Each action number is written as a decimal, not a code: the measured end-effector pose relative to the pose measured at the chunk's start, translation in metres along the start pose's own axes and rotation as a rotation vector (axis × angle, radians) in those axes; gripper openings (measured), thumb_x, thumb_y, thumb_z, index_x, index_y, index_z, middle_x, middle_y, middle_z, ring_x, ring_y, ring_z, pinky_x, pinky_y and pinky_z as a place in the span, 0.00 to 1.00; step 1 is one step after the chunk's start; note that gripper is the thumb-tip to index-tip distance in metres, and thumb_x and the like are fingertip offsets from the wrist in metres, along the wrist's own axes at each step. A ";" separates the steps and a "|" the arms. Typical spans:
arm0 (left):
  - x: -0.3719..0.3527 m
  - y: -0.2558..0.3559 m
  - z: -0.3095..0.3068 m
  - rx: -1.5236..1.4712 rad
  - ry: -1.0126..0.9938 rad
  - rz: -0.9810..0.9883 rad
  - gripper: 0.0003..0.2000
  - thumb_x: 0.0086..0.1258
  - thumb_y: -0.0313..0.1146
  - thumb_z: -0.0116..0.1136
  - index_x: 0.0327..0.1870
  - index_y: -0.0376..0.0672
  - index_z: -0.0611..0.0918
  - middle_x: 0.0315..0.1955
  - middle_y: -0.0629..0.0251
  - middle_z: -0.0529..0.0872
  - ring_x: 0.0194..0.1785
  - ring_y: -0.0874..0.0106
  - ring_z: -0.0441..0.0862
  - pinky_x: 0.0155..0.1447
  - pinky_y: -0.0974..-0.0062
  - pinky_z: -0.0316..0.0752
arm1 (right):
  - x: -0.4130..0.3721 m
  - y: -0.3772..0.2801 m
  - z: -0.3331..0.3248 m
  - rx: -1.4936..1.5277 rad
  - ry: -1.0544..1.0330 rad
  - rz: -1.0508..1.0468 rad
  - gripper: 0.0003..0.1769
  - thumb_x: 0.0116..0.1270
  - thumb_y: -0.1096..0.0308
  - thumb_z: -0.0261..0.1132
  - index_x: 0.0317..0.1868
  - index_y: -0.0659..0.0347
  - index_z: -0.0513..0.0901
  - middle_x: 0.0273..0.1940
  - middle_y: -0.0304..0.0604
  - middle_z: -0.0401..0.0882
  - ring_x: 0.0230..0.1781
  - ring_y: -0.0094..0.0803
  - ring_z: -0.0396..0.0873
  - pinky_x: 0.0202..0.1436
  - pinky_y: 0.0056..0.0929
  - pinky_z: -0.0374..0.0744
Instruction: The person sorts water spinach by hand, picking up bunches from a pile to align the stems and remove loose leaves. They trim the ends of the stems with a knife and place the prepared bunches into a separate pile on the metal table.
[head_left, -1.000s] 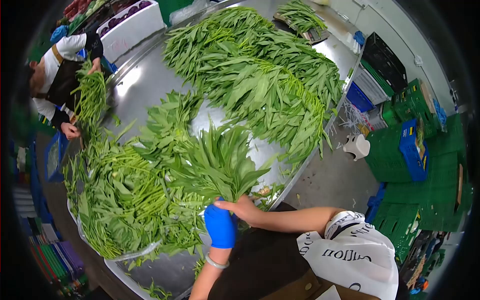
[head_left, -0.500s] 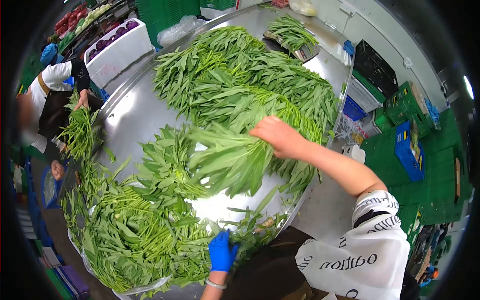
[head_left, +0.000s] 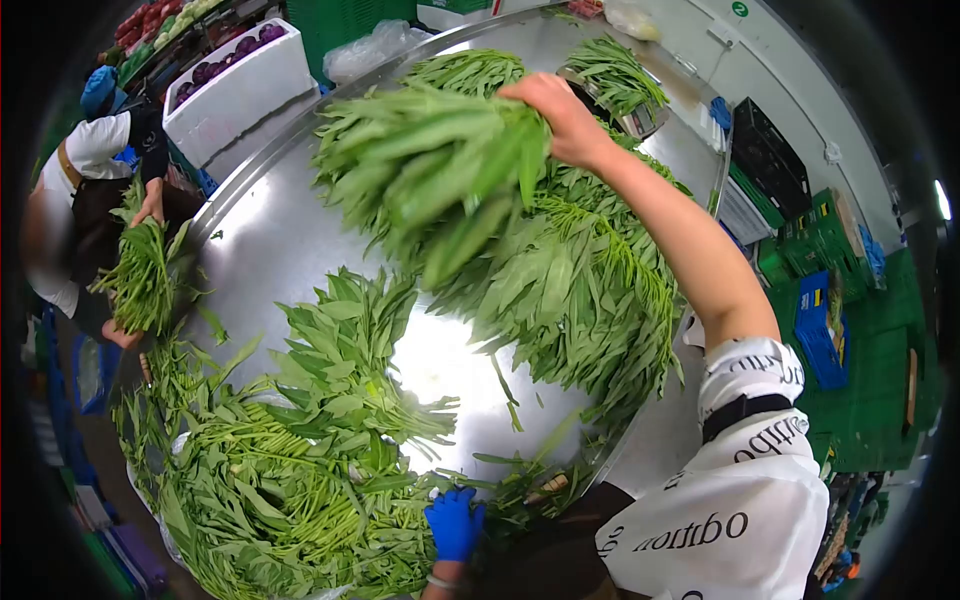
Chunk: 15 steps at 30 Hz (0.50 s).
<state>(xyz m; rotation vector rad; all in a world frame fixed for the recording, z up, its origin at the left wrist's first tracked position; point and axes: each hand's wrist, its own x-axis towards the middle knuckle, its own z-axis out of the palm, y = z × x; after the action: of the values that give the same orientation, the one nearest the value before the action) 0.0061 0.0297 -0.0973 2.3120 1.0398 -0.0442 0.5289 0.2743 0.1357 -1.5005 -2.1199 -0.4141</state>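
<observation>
A large bunch of water spinach (head_left: 440, 150), blurred by motion, hangs from my right hand (head_left: 565, 118), which is closed around it. It is above the far piles, with the leaves pointing left. My left hand (head_left: 455, 525), in a blue glove, rests at the near edge of the table. Its fingers are slightly apart beside a loose heap of water spinach (head_left: 290, 480), with nothing visible held in them. Laid bunches of water spinach (head_left: 590, 290) with their stems aligned lie under and right of the raised bunch. A smaller bunch (head_left: 340, 340) lies left of the bare metal.
The metal table (head_left: 270, 240) has a raised rim. A scale (head_left: 640, 118) bearing greens (head_left: 615, 75) stands at the far right. Across the left edge, a co-worker (head_left: 100, 180) holds a bunch (head_left: 145, 270). Green crates (head_left: 870, 370) and a white box of purple vegetables (head_left: 240, 100) stand around.
My right hand has carried the bunch up and away, toward the far side of the table. My left hand has shifted slightly down and right. The co-worker's lower hand has moved to their bunch.
</observation>
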 end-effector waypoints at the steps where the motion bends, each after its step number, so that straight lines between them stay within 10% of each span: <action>1: 0.000 0.001 0.000 -0.002 -0.008 -0.004 0.16 0.59 0.42 0.66 0.47 0.51 0.80 0.40 0.63 0.80 0.48 0.60 0.74 0.52 0.56 0.62 | 0.008 0.014 0.011 -0.019 0.007 0.010 0.26 0.56 0.69 0.69 0.57 0.56 0.75 0.48 0.44 0.78 0.55 0.45 0.73 0.62 0.42 0.67; 8: 0.000 0.002 0.011 0.076 0.069 -0.013 0.14 0.60 0.43 0.63 0.45 0.51 0.78 0.39 0.63 0.79 0.46 0.58 0.74 0.48 0.56 0.61 | -0.023 0.056 0.130 -0.347 -0.623 0.375 0.46 0.55 0.83 0.61 0.75 0.47 0.56 0.71 0.47 0.61 0.69 0.47 0.64 0.67 0.47 0.67; 15: 0.000 0.006 0.010 0.085 0.028 -0.049 0.14 0.59 0.44 0.63 0.43 0.53 0.78 0.38 0.63 0.78 0.45 0.58 0.74 0.48 0.56 0.61 | -0.085 0.055 0.116 -0.013 -0.366 0.747 0.17 0.59 0.73 0.65 0.51 0.56 0.83 0.49 0.45 0.82 0.51 0.43 0.79 0.53 0.39 0.77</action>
<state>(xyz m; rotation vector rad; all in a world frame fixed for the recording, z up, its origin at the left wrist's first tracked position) 0.0119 0.0216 -0.1026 2.3694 1.1288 -0.0768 0.5765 0.2866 -0.0106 -2.3531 -1.6050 0.1324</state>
